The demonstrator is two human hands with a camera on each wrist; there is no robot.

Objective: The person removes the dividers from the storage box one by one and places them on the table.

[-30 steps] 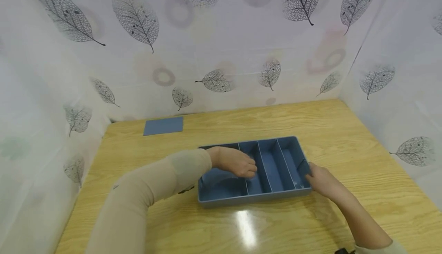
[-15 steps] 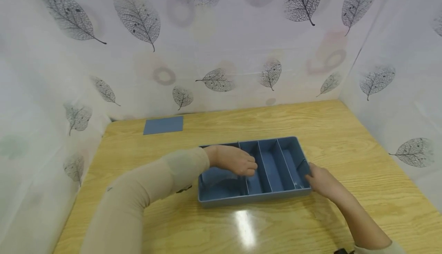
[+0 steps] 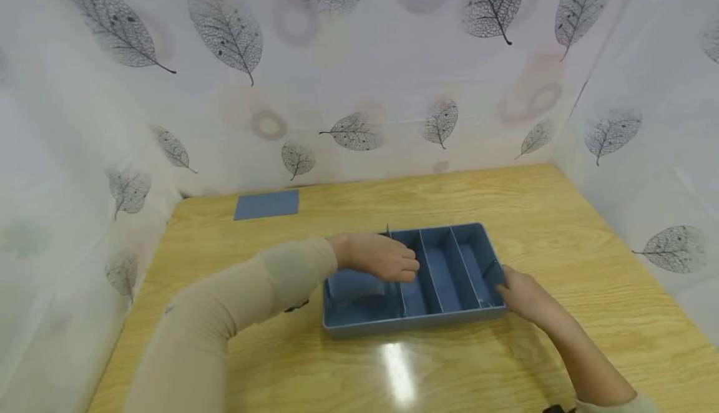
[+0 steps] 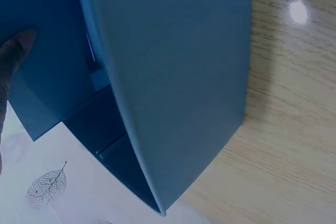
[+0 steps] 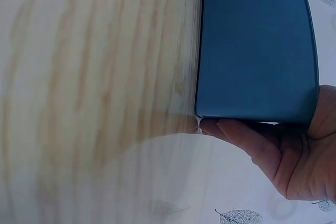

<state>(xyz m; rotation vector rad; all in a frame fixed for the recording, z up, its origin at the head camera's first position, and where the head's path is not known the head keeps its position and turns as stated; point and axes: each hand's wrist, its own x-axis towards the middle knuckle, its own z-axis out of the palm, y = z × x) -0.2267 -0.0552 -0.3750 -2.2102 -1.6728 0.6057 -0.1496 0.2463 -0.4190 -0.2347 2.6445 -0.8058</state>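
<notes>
Left hand (image 3: 379,257) fingertips are hidden behind the knuckles in the head view, so what is pinched in the tray (image 3: 444,322) cannot be told. Only a thin tip shows above the hand; the divider (image 3: 401,297) below is partly covered. In the left wrist view the tray wall (image 4: 173,77) is cut off by the frame and only one blurred fingertip (image 4: 13,51) shows. Right hand (image 5: 291,153) is cut off at the right wrist view's edge; its thumb is hidden by the tray.

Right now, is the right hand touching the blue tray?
Touching. The right wrist view shows the right hand with fingers pressed against the blue tray at its end wall; the head view agrees.
</notes>
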